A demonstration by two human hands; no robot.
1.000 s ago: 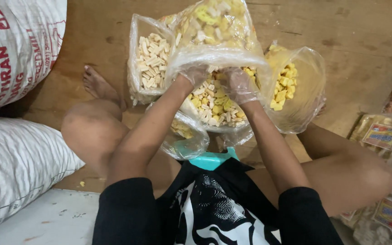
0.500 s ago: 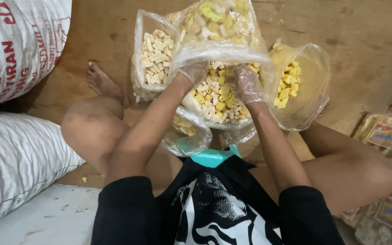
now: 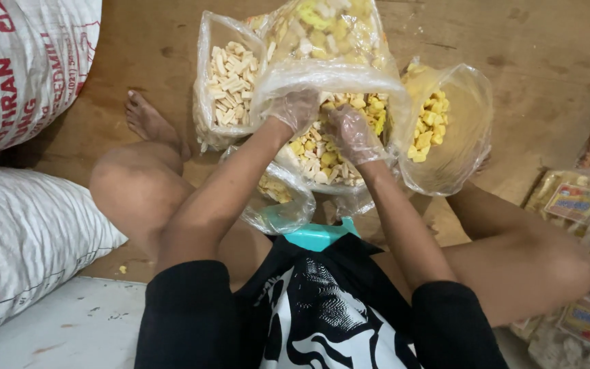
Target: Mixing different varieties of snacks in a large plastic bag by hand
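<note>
A clear plastic bag of mixed snack pieces [image 3: 329,147] sits on the wooden floor [image 3: 548,61] between the person's knees. The gloved left hand [image 3: 296,109] and right hand [image 3: 351,133] curl their fingers around its open rim. A bag of pale sticks [image 3: 230,82] and a bag of yellow cubes [image 3: 438,123] flank it.

I have both hands inside the middle bag [image 3: 336,154], left hand [image 3: 296,109] just beside right hand [image 3: 352,133], resting on the snacks in it. Left of my left hand stands a bag of sticks [image 3: 230,82]; right of my right hand, another bag [image 3: 445,126]. Beyond both hands a filled bag [image 3: 326,31] leans. Sacks [image 3: 25,157] lie far left, packets [image 3: 582,260] far right, all on the floor [image 3: 548,55].
</note>
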